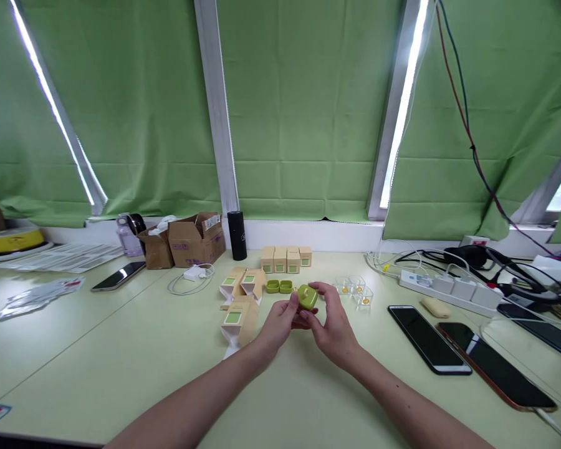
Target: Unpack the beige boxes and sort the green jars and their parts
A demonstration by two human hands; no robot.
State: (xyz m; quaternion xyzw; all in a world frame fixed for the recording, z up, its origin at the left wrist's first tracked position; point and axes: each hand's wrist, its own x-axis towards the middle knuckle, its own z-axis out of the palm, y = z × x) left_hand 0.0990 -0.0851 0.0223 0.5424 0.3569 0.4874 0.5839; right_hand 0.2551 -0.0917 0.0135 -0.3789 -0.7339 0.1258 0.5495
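Note:
Between my hands, above the table, is a small glossy green square case [307, 299] with a pale mark or piece on its top face. My left hand [279, 323] grips its left side, thumb on the near edge. The thumb and fingers of my right hand [333, 325] close round its right side. Just beyond stand two small open green square containers [279, 286]. Several clear square cups [356, 286] with gold-coloured centres sit to the right. Opened kraft cartons [241, 315] with green labels lie left of my hands. The undersides of my fingers are partly hidden.
Small closed kraft boxes [280, 259] form a row at the back. A black cylinder [236, 236] and a cardboard box [196, 240] stand behind on the left. On the right lie phones [427, 340], a white power strip [449, 292] and tangled cables.

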